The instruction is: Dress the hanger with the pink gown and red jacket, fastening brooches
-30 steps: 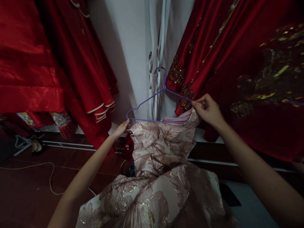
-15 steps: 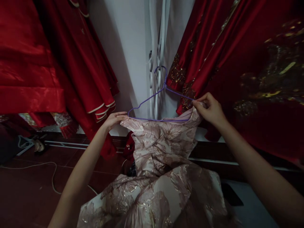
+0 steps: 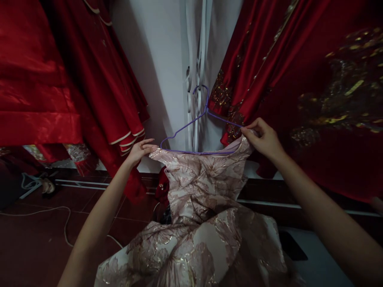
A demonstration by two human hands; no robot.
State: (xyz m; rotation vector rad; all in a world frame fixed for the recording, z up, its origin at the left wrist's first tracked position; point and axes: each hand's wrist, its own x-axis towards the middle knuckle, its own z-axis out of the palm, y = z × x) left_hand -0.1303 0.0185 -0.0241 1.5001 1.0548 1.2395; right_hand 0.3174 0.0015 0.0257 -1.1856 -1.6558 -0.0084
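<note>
A pale pink dress with a metallic floral pattern spreads below a purple wire hanger, its neckline along the hanger's bottom bar. My left hand pinches the dress's left shoulder edge by the hanger's end, one finger lifted off. On the other side, my right hand is closed with thumb and fingertips on the dress's right shoulder, where the hanger's arm meets the cloth. The right end of the hanger is hidden by the cloth and fingers. The hanger's hook stands free, pointing up.
Red garments hang at the left, and red gowns with gold sequins at the right. White metal bars rise against the wall behind the hanger. A pale cable and a shoe lie on the dark floor.
My left hand has shifted slightly left, and its upper finger has lifted away from the hanger's end. My right hand and the hanger have barely moved.
</note>
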